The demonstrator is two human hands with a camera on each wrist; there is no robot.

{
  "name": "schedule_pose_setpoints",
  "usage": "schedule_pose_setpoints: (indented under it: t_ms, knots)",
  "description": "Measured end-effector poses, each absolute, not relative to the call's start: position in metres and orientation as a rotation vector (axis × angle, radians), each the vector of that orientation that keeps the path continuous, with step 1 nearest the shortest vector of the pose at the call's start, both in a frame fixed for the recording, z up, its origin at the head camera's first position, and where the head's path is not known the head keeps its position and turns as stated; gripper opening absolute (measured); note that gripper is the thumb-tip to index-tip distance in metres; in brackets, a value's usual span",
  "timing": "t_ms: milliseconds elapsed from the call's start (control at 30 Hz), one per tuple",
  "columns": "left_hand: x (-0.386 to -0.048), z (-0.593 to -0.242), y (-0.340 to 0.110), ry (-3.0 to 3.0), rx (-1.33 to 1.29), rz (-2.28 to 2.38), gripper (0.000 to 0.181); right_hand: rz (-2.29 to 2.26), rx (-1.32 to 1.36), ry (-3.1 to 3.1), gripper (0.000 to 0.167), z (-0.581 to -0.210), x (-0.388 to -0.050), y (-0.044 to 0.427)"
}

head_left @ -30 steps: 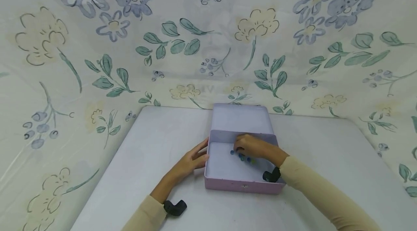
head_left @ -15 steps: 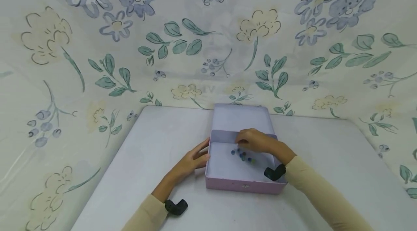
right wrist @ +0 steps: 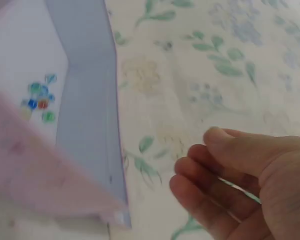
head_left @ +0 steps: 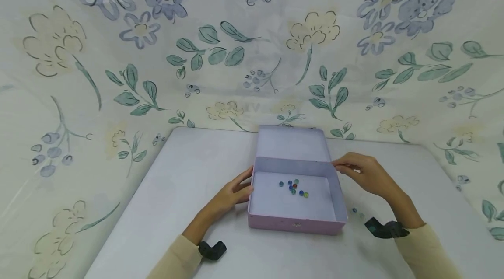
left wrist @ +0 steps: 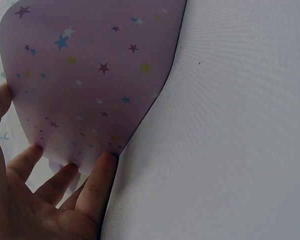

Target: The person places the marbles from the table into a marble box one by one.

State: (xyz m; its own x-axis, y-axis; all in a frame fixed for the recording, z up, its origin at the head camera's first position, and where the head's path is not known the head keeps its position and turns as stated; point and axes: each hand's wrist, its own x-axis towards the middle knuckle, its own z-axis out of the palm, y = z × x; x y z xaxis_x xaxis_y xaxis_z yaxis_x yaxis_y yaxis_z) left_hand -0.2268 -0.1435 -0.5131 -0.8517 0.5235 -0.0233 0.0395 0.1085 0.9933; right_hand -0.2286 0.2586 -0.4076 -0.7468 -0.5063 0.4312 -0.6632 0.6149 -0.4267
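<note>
A lilac box [head_left: 277, 222] with its lid [head_left: 293, 141] swung back stands on the table. Several small glass marbles [head_left: 293, 186], blue, green, yellow and red, lie loosely grouped on its floor. My left hand [head_left: 227, 196] rests its extended fingers against the box's left side; in the left wrist view the fingertips [left wrist: 106, 161] touch the star-printed wall. By the box's back right corner is my right hand [head_left: 364, 173]. In the right wrist view its fingers [right wrist: 190, 192] are loosely bent, the thumb is near them, and nothing shows between them.
Two more marbles [head_left: 355, 210] lie on the white table [head_left: 197, 152], right of the box and near the right wrist's black camera [head_left: 386, 228]. Another black camera [head_left: 212, 250] is on the left wrist. Floral cloth [head_left: 252, 51] hangs behind and beside the table.
My right hand has come out of the box and moved right, past its side wall. All the marbles inside now show, as do two on the table. My left hand has stayed put.
</note>
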Motion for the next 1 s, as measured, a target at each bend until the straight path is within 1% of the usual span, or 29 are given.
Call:
schedule_pose_setpoints:
  t_ms: [133,333,633,833,1000]
  knots:
    - [-0.228,-0.514,-0.143,2.018,0.551,1.787,0.069,0.834,0.903,-2.569,0.027,-0.424,-0.209,0.287]
    - [-0.227,-0.514,-0.146,2.033,0.538,1.783,0.067,0.900,0.861,-2.664,0.021,-0.453,-0.191,0.307]
    - [-0.226,-0.515,-0.145,2.025,0.530,1.784,0.067,0.832,0.707,-2.991,0.018,-0.478,-0.187,0.312]
    - [-0.226,-0.517,-0.146,2.033,0.541,1.793,0.066,0.875,0.766,-3.000,0.019,-0.483,-0.185,0.308]
    - [-0.226,-0.514,-0.147,2.036,0.545,1.783,0.067,0.810,0.808,-2.973,0.014,-0.484,-0.185,0.303]
